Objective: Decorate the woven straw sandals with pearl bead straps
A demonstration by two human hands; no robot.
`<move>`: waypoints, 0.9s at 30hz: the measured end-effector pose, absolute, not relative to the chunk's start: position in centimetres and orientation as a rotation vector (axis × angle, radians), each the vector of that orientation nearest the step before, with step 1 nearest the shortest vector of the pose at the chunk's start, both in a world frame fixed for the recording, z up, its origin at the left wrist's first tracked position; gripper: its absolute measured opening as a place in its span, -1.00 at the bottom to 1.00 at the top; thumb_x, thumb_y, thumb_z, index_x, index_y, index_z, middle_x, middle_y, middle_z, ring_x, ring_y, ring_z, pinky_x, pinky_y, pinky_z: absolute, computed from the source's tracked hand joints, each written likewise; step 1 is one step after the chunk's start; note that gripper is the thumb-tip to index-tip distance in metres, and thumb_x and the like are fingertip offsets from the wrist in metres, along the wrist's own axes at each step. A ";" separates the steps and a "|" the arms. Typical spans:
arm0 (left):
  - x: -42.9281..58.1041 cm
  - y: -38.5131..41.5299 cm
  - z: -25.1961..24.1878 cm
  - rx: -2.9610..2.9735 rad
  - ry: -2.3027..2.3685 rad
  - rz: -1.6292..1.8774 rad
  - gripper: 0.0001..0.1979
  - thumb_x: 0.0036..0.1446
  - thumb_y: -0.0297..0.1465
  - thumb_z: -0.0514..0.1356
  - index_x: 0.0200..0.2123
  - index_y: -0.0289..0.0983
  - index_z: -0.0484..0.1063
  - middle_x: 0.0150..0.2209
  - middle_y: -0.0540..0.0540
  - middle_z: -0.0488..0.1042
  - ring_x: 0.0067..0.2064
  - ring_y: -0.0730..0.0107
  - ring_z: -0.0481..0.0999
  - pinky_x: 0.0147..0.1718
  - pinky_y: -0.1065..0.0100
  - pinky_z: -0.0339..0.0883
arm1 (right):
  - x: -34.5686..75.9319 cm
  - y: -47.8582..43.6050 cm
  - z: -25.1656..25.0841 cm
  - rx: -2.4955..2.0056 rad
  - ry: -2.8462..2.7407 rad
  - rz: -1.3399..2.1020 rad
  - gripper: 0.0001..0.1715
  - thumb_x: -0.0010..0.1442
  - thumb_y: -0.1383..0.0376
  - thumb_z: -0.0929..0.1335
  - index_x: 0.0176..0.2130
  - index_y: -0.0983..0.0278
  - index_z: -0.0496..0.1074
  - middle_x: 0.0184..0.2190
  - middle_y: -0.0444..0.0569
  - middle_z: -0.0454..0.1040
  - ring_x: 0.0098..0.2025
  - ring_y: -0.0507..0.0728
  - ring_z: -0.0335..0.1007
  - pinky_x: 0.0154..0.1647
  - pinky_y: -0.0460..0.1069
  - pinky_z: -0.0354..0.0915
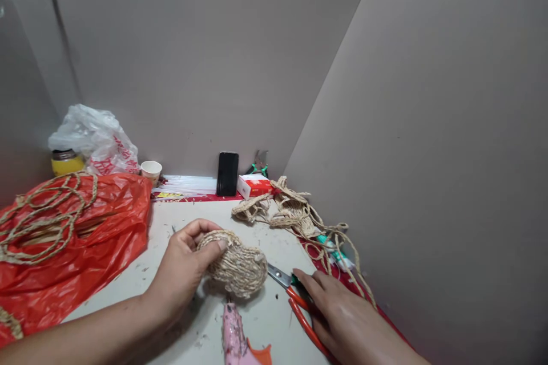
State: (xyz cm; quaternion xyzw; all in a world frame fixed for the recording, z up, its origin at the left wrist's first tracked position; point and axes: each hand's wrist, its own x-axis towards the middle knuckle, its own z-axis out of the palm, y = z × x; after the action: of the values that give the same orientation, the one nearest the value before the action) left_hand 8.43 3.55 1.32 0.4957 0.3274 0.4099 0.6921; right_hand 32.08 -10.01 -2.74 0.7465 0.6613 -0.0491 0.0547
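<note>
My left hand point(184, 265) is closed around a woven straw-rope piece point(237, 265), shaped like a small shoe sole, and presses it onto the pale table point(166, 222). My right hand point(342, 316) lies flat with fingers stretched out over the red handles of a pair of scissors point(295, 296), fingertips touching them. The scissor blades point toward the woven piece. A pink glue gun point(234, 336) lies at the front edge between my hands.
Red plastic bag point(85, 251) with coiled straw rope point(43, 222) at left. More woven straw pieces point(282, 208) at the back right. Black phone point(228, 174), paper cup point(151, 171), red-white box point(254, 185), pliers point(260, 162), white bag point(96, 140), yellow jar point(66, 162) stand along the grey walls.
</note>
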 end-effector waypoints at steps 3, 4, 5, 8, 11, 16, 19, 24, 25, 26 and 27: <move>8.7 4.3 0.4 1.074 0.732 0.928 -0.76 -0.08 -0.38 0.35 -0.33 -0.27 0.38 -0.46 0.02 0.48 -0.47 0.50 0.39 -0.45 0.47 0.27 | 32.5 -9.8 -2.6 2.288 1.954 -0.206 -0.27 0.08 0.49 0.22 0.25 0.43 0.18 0.05 0.33 0.36 0.00 0.33 0.43 0.01 0.19 0.33; 8.8 4.5 0.1 1.061 0.736 0.930 -0.75 -0.09 -0.38 0.35 -0.33 -0.27 0.38 -0.46 0.01 0.48 -0.46 0.49 0.40 -0.44 0.45 0.27 | 32.6 -9.7 -2.5 2.305 1.932 -0.236 -0.26 0.07 0.48 0.23 0.26 0.41 0.17 0.04 0.32 0.38 -0.02 0.33 0.44 0.00 0.18 0.33; 8.9 4.7 -0.3 1.050 0.741 0.929 -0.75 -0.09 -0.38 0.35 -0.33 -0.27 0.37 -0.45 0.01 0.49 -0.46 0.48 0.41 -0.44 0.44 0.28 | 32.6 -9.6 -2.4 2.319 1.908 -0.273 -0.24 0.05 0.47 0.23 0.26 0.40 0.16 0.01 0.31 0.40 -0.05 0.33 0.46 -0.03 0.18 0.34; 9.2 5.3 -1.2 1.031 0.763 0.925 -0.75 -0.11 -0.40 0.35 -0.35 -0.28 0.37 -0.46 -0.01 0.49 -0.48 0.47 0.41 -0.44 0.43 0.28 | 32.9 -9.3 -2.4 2.324 1.887 -0.355 -0.19 -0.01 0.47 0.25 0.26 0.38 0.16 -0.08 0.26 0.50 -0.07 0.35 0.48 -0.06 0.16 0.34; 9.4 5.5 -1.6 1.021 0.788 0.947 -0.76 -0.13 -0.41 0.35 -0.38 -0.29 0.37 -0.47 0.00 0.48 -0.48 0.47 0.40 -0.45 0.43 0.27 | 33.6 -9.4 -3.1 2.359 1.946 -0.313 -0.19 -0.04 0.49 0.26 0.22 0.34 0.20 -0.12 0.21 0.56 -0.11 0.32 0.52 -0.13 0.10 0.38; 9.3 5.3 -1.6 1.032 0.793 0.969 -0.78 -0.12 -0.40 0.35 -0.39 -0.29 0.38 -0.49 0.03 0.45 -0.47 0.48 0.38 -0.46 0.46 0.25 | 34.6 -10.8 -4.0 2.574 2.212 -0.026 -0.36 0.13 0.34 0.25 0.20 0.33 0.21 -0.06 0.18 0.56 -0.13 0.27 0.56 -0.22 0.06 0.47; 9.3 5.2 -1.6 1.040 0.795 0.980 -0.79 -0.12 -0.42 0.35 -0.39 -0.29 0.39 -0.49 0.04 0.46 -0.47 0.48 0.39 -0.45 0.47 0.25 | 33.5 -11.3 -3.7 2.605 2.478 0.139 -0.41 0.19 0.29 0.26 0.21 0.28 0.17 0.02 0.13 0.51 -0.03 0.23 0.52 -0.11 0.03 0.47; 9.3 5.2 -1.8 1.023 0.772 0.960 -0.80 -0.08 -0.44 0.33 -0.36 -0.29 0.37 -0.47 0.03 0.48 -0.45 0.49 0.41 -0.42 0.47 0.28 | 30.6 -10.5 -3.9 2.386 2.755 0.152 -0.36 0.22 0.36 0.26 0.26 0.23 0.07 0.03 0.14 0.48 0.01 0.18 0.49 -0.06 0.00 0.44; 9.3 5.2 -1.8 1.020 0.769 0.955 -0.80 -0.07 -0.43 0.32 -0.36 -0.28 0.37 -0.47 0.04 0.48 -0.46 0.49 0.41 -0.43 0.47 0.28 | 30.2 -10.2 -4.1 2.361 2.777 0.130 -0.35 0.23 0.37 0.25 0.27 0.24 0.05 0.00 0.15 0.49 -0.02 0.18 0.50 -0.09 -0.01 0.46; 9.3 5.2 -1.9 1.020 0.768 0.950 -0.80 -0.07 -0.42 0.32 -0.35 -0.28 0.37 -0.48 0.04 0.47 -0.46 0.49 0.40 -0.44 0.47 0.28 | 30.0 -9.9 -4.4 2.345 2.790 0.110 -0.35 0.23 0.38 0.24 0.27 0.24 0.04 -0.03 0.15 0.49 -0.05 0.18 0.51 -0.12 0.00 0.47; 9.3 5.3 -2.0 1.022 0.770 0.947 -0.80 -0.06 -0.43 0.32 -0.35 -0.28 0.37 -0.49 0.05 0.47 -0.47 0.50 0.40 -0.45 0.47 0.27 | 29.8 -9.6 -4.7 2.332 2.798 0.093 -0.34 0.23 0.39 0.24 0.28 0.24 0.03 -0.05 0.15 0.50 -0.08 0.18 0.52 -0.14 0.00 0.48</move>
State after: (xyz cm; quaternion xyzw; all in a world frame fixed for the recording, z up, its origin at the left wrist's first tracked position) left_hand 9.26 5.25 -1.96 0.4586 0.3456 0.4250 0.6997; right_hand 29.77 -9.62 -4.66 0.6200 0.7438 0.0249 -0.2483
